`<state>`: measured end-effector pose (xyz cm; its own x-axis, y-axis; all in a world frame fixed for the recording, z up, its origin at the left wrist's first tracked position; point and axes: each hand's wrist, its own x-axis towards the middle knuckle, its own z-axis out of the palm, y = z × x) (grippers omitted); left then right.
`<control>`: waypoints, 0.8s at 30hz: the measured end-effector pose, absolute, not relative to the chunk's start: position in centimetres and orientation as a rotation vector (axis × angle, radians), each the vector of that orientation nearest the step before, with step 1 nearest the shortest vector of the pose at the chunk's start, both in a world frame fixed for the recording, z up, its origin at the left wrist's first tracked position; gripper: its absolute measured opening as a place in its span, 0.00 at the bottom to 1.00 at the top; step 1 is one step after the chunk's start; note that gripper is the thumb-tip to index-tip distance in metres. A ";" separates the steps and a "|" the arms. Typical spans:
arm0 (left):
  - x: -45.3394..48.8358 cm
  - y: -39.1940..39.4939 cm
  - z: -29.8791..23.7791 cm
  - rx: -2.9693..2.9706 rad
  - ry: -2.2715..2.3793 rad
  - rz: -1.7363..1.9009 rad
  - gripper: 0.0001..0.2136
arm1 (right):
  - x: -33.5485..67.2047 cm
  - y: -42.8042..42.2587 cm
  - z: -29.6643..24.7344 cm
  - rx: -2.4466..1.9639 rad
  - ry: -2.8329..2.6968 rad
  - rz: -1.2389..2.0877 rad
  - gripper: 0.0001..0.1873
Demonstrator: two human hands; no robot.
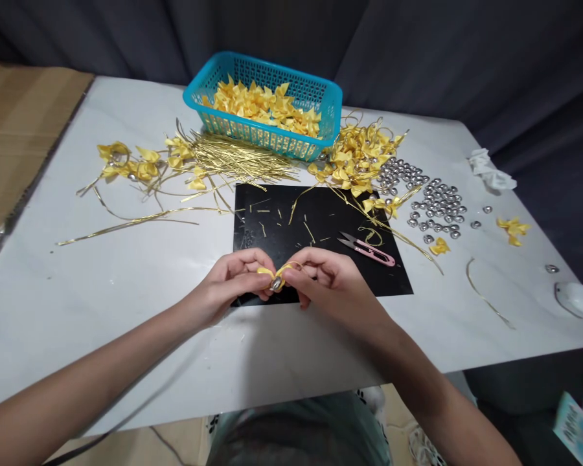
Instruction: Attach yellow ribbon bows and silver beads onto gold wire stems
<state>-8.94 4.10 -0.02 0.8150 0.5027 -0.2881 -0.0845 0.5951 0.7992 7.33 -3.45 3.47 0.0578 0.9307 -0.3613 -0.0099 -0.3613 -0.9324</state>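
Over the near edge of a black mat [282, 226], my left hand [238, 279] and my right hand [328, 278] meet at a small yellow ribbon bow [265, 271]. Both hands pinch it between thumb and fingers, one from each side. A silver bead [276, 283] shows at its middle, between my thumbs. Thin gold cord curves out by my right fingers; the fingertips hide part of the bow. Pink-handled thread snips [368, 249] lie on the mat, right of my right hand, with short gold cord scraps around.
A blue basket [262, 128] of yellow bows stands at the back, with a bundle of gold cords [238, 160] before it. Finished-looking bows with cords [357, 155] are piled right of it, near many silver beads [437, 200]. A white round-ended object [578, 299] sits far right.
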 end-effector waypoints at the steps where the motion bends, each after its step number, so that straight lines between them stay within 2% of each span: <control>1: -8.9 4.1 0.0 0.884 0.536 0.360 0.05 | 7.3 -3.4 3.5 -1.502 -0.969 1.438 0.13; 5: -8.7 4.1 0.0 0.886 0.568 0.381 0.05 | 7.0 -3.7 3.2 -1.524 -1.015 1.399 0.12; 9: -8.7 4.1 0.0 0.864 0.614 0.436 0.05 | 6.5 -4.4 2.5 -1.542 -1.191 0.861 0.10; 12: -8.7 4.0 0.0 0.863 0.620 0.453 0.05 | 6.3 -4.7 2.1 -1.461 -1.395 0.625 0.03; 13: -8.7 4.0 0.1 0.863 0.616 0.456 0.05 | 6.3 -4.7 2.0 -1.454 -1.430 0.601 0.01; 18: -8.6 4.0 -0.1 0.849 0.612 0.454 0.09 | 6.6 -4.7 1.7 -1.477 -1.478 0.584 0.03; 24: -8.8 3.6 -0.7 0.964 0.623 0.489 0.04 | 6.4 -4.7 1.4 -1.516 -1.454 0.605 0.02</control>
